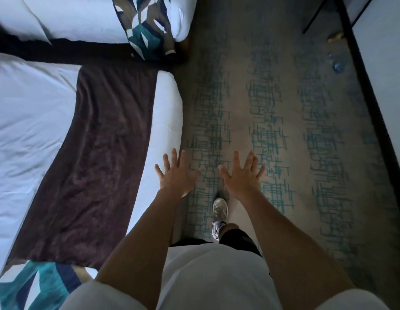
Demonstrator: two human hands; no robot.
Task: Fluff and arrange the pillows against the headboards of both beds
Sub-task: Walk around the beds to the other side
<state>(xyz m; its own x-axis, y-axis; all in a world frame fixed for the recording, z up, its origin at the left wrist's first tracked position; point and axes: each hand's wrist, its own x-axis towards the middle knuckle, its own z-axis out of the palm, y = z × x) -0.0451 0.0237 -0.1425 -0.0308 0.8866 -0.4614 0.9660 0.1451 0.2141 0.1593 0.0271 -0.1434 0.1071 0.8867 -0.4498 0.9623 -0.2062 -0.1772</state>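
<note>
I look down at the foot ends of two beds. The near bed [26, 121] on the left has white bedding crossed by a dark brown runner [98, 153]. The far bed [82, 19] at the top left carries a teal patterned runner [145, 30]. No pillows or headboards show. My left hand [176, 175] hovers, fingers spread, over the near bed's corner, holding nothing. My right hand [241, 175] is spread the same way above the carpet, also holding nothing.
Patterned grey and teal carpet [284, 142] fills the walkway right of the beds. A dark gap [60, 52] separates the two beds. My shoe [220, 209] is on the carpet. A plastic bottle [337, 61] lies by the dark furniture edge [373, 97] at right.
</note>
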